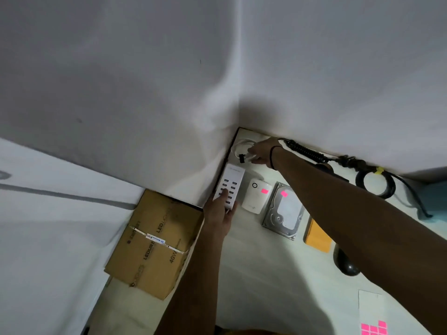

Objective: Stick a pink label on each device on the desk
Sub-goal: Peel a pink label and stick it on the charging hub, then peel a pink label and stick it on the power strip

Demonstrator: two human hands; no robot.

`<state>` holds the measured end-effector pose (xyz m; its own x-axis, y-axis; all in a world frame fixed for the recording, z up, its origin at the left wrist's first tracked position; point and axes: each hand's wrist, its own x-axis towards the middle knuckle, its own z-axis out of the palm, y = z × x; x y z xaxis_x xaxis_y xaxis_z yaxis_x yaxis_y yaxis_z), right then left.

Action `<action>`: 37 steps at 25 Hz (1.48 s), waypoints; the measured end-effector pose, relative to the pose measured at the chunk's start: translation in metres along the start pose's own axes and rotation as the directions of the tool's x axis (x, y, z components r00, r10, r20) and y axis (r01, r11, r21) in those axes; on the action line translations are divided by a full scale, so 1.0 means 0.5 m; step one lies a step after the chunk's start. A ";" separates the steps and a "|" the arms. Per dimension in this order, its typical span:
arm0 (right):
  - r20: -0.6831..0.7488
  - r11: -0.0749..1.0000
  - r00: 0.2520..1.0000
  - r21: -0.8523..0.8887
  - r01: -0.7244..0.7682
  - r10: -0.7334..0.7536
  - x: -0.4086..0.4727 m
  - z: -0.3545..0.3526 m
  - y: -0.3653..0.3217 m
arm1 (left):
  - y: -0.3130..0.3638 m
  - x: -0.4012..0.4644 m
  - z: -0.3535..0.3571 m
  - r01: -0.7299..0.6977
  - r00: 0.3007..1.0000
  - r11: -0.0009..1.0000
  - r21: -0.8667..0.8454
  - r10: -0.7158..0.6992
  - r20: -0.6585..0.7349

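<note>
Left hand [219, 215] flat on near end of white charger [229, 189], fingers extended, one fingertip on ports. Right hand [262, 152] reaches to far corner of desk [278, 274], fingers pinching white cable [242, 147] with black plug. Right of charger: white plug-in unit [255, 195] with pink label [264, 191], then hard drive [284, 211], also labelled. Label sheet [373, 317] near right. Cardboard box [154, 245] left, off desk.

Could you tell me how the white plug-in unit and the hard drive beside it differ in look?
The plug-in unit is white, rounded plastic; the hard drive is grey, angular metal. The hard drive looks larger and lies tilted. Both lie on the desk and carry a pink label.
</note>
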<state>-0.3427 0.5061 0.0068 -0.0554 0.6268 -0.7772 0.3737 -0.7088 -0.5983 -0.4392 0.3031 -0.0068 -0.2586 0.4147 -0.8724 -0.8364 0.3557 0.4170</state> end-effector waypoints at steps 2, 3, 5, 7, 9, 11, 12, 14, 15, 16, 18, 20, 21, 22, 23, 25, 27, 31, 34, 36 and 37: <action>-0.017 1.000 1.000 0.004 0.002 -0.002 0.022 0.009 -0.003 | 0.002 0.026 0.005 0.000 0.998 1.000 0.022 0.002 -0.062; -0.037 1.000 0.999 0.012 0.002 -0.002 0.034 0.014 -0.001 | 0.000 0.037 0.006 0.000 0.996 0.999 0.040 0.003 -0.085; -0.066 1.000 0.998 0.001 0.000 0.000 0.040 0.015 0.000 | -0.004 0.052 0.008 0.001 0.995 0.999 0.055 0.004 -0.095; -0.044 0.999 0.999 -0.047 0.024 -0.026 0.056 0.010 0.001 | -0.010 0.058 0.008 0.003 0.996 0.999 0.051 0.002 -0.093; 0.001 0.998 1.000 -0.048 0.027 -0.027 0.055 0.005 0.003 | -0.012 0.054 0.005 0.013 0.994 0.998 0.061 -0.007 -0.108; 0.023 1.000 1.000 0.001 0.007 -0.007 0.042 0.004 0.004 | -0.010 0.039 0.000 0.027 0.993 0.996 0.080 -0.017 -0.119; 0.023 1.000 1.000 0.001 -0.002 0.002 0.033 0.004 0.006 | -0.008 0.034 -0.001 0.036 0.992 0.996 0.078 -0.026 -0.123; 0.029 0.999 0.999 -0.038 0.017 -0.016 0.000 0.002 0.010 | -0.003 0.021 -0.005 0.048 0.992 0.996 0.072 -0.039 -0.121; 0.017 0.993 0.999 -0.112 0.042 -0.040 -0.009 -0.004 0.014 | 0.000 0.015 -0.005 0.056 0.993 0.996 0.073 -0.048 -0.106; -0.002 0.981 0.996 -0.170 0.090 -0.092 -0.024 -0.012 0.019 | 0.002 0.007 -0.007 0.068 0.994 0.995 0.073 -0.061 -0.092; 0.023 0.973 0.986 -0.165 0.165 -0.163 -0.063 -0.024 0.032 | 0.005 -0.012 -0.010 0.089 0.994 0.994 0.068 -0.083 -0.075; 0.048 0.959 0.972 -0.156 0.235 -0.230 -0.112 -0.039 0.058 | 0.005 -0.036 -0.008 0.081 0.995 0.994 0.075 -0.076 -0.067; 0.056 0.965 0.971 -0.112 0.239 -0.234 -0.141 -0.051 0.076 | 0.001 -0.051 -0.003 0.070 0.997 0.993 0.097 -0.065 -0.051; 0.080 0.968 0.970 -0.086 0.236 -0.230 -0.175 -0.066 0.095 | -0.007 -0.070 0.007 0.056 0.998 0.991 0.125 -0.052 -0.030; 0.091 0.968 0.968 -0.078 0.240 -0.233 -0.205 -0.083 0.118 | -0.019 -0.092 0.019 0.041 0.999 0.987 0.158 -0.041 -0.007; 0.046 0.962 0.965 -0.069 0.263 -0.260 -0.263 -0.124 0.172 | -0.056 -0.141 0.048 0.003 0.999 0.970 0.244 -0.016 0.050; -0.032 0.963 0.963 -0.039 0.267 -0.268 -0.312 -0.173 0.250 | -0.115 -0.190 0.079 -0.002 0.990 0.934 0.356 -0.047 0.130; -0.145 0.982 0.971 -0.010 0.190 -0.189 -0.394 -0.257 0.437 | -0.269 -0.246 0.109 0.019 0.962 0.831 0.556 -0.167 0.216; -0.249 0.992 0.960 -0.055 0.116 -0.126 -0.449 -0.330 0.592 | -0.405 -0.294 0.115 0.036 0.941 0.707 0.706 -0.261 0.213; -0.328 0.996 0.941 -0.073 0.059 -0.080 -0.489 -0.377 0.685 | -0.487 -0.325 0.114 0.049 0.920 0.612 0.789 -0.335 0.204; -0.354 0.998 0.934 -0.061 0.034 -0.053 -0.506 -0.396 0.722 | -0.518 -0.335 0.110 0.055 0.908 0.558 0.828 -0.374 0.191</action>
<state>-0.0102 0.1557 0.0259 0.2560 0.7375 -0.6249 0.4277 -0.6662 -0.6109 -0.1526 0.1875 0.0454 0.1703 0.4038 -0.8989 -0.0810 0.9148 0.3957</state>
